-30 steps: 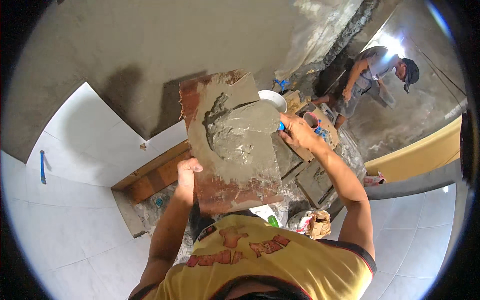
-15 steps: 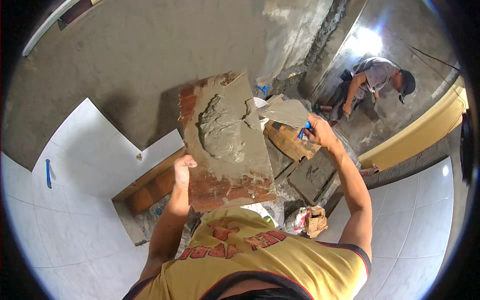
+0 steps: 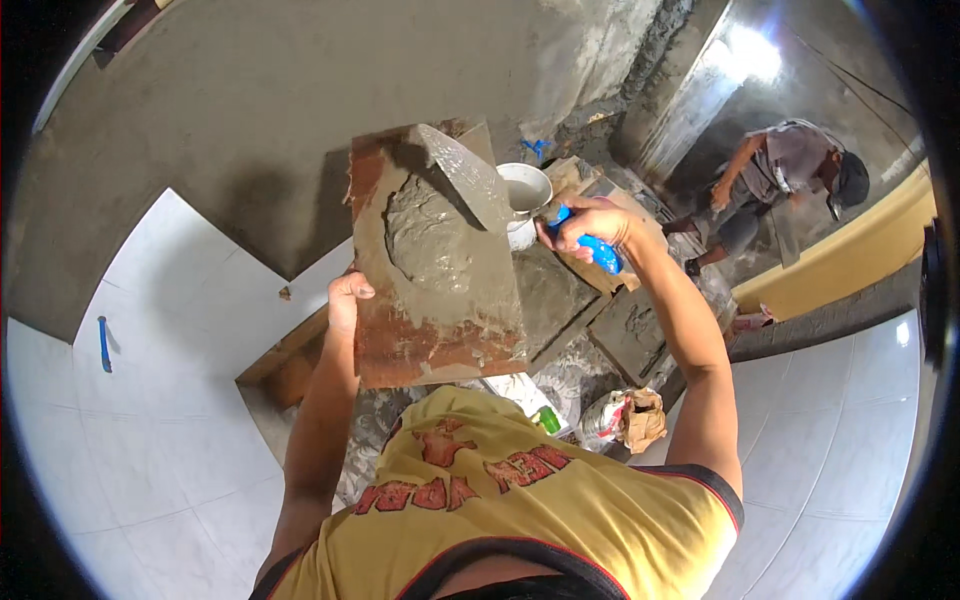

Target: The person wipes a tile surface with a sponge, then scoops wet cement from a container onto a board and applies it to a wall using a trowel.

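My left hand [image 3: 348, 301] grips the left edge of a reddish-brown board [image 3: 430, 355], thumb on top and the other fingers mostly hidden beneath. A mound of wet grey mortar [image 3: 428, 240] lies on the board, with a thinner grey smear around it. In my right hand [image 3: 600, 228], closed round its blue handle, is a trowel [image 3: 468, 180]. Its wide blade is tilted above the board's upper right part, beside the mound. Whether the blade touches the mortar, I cannot tell.
Just beyond the board's right edge stands a white bucket [image 3: 528, 188]. A co-worker [image 3: 790, 170] bends low at the far right. White tiles [image 3: 190, 300] cover the lower left wall below grey plaster [image 3: 270, 100]. A torn paper bag [image 3: 643, 420] sits near my right side.
The trowel blade has swung left from beside the board to above it and is tilted up. The board appears slightly higher and farther left. The co-worker appears farther right.
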A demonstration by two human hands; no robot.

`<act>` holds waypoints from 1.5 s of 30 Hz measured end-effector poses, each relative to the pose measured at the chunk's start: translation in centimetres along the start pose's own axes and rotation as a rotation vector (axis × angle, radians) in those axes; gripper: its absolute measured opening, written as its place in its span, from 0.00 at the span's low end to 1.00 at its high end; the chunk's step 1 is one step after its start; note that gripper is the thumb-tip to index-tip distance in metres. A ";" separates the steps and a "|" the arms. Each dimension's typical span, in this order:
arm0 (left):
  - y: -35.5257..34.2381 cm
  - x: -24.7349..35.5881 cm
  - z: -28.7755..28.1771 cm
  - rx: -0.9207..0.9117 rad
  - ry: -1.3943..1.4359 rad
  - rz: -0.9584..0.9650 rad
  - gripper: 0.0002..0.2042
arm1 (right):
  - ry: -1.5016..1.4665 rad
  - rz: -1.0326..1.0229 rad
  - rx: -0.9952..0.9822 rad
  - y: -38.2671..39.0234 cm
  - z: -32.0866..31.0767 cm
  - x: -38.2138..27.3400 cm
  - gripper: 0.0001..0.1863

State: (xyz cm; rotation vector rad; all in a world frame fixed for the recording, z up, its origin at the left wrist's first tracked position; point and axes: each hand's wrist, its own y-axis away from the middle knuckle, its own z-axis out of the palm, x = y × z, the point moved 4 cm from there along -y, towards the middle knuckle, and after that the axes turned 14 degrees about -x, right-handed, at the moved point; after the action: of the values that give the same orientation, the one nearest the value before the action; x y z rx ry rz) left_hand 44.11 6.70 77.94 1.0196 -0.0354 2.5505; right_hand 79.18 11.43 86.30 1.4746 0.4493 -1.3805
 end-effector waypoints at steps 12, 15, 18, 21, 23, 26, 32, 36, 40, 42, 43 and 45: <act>-0.6 -1.4 -6.5 0.012 -0.069 0.135 0.09 | 0.253 0.208 0.419 5.0 -3.6 12.1 0.08; -0.7 -1.1 -6.2 -0.196 -0.010 0.012 0.14 | 0.088 -0.069 0.142 2.3 0.9 13.2 0.06; -0.3 -0.2 -5.8 0.014 -0.184 0.071 0.21 | 0.278 -0.020 0.500 -0.2 -0.2 10.6 0.07; 0.4 -0.1 -4.0 0.013 -0.095 0.097 0.23 | 0.637 0.164 0.713 -0.4 -2.1 5.3 0.11; 1.5 0.0 -3.4 -0.028 -0.044 0.094 0.24 | 0.817 -0.075 0.795 1.1 -1.5 1.4 0.15; 3.3 0.3 -3.8 -0.056 0.007 0.130 0.26 | 1.091 -0.212 0.677 3.5 2.3 -0.8 0.19; 5.3 0.9 -3.2 0.136 -0.181 0.309 0.32 | 1.459 0.009 0.531 3.8 8.5 0.4 0.20; 10.1 3.2 -0.5 0.164 -0.179 0.330 0.34 | 1.420 0.013 0.626 -1.8 8.6 -1.7 0.21; 12.7 4.3 -1.0 0.185 -0.199 0.384 0.35 | 1.212 -0.241 0.620 -6.1 9.7 -4.5 0.20; 13.8 2.6 -2.8 0.214 -0.178 0.339 0.34 | 0.881 -0.114 0.437 -7.5 10.5 -3.8 0.21; 13.6 1.7 -3.6 0.250 -0.158 0.318 0.34 | 0.548 -0.050 0.323 -8.1 11.1 -3.0 0.21; 13.1 0.2 -5.6 0.237 -0.084 0.321 0.34 | 0.394 0.010 0.141 -8.8 12.6 -2.1 0.23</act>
State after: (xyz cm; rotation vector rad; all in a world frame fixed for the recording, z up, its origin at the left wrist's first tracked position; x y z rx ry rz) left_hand 35.49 -4.42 75.54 1.3019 0.0897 2.8502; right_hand 64.99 5.20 86.83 1.8726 0.5987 -1.1305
